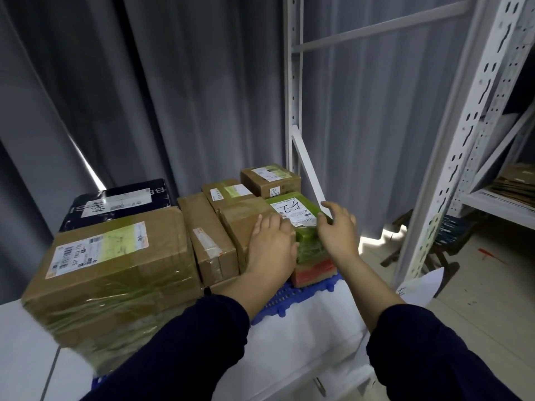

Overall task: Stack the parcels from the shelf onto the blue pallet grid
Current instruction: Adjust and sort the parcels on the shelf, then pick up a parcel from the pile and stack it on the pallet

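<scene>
A green parcel (292,211) with a white label lies on top of a red-banded box (314,272) at the right end of the blue pallet grid (285,299). My left hand (272,241) lies flat against the green parcel's left side, fingers straight. My right hand (337,228) curls over the parcel's right near corner, thumb on the label edge. Several brown parcels are packed on the grid to the left, among them a large taped box (113,267) and a narrow upright box (207,238).
A black box (115,204) stands behind the large box. White metal shelf posts (451,157) rise at the right, with flattened cardboard (515,183) on a low shelf. Grey curtains hang behind. A white sheet of paper (422,287) lies on the floor.
</scene>
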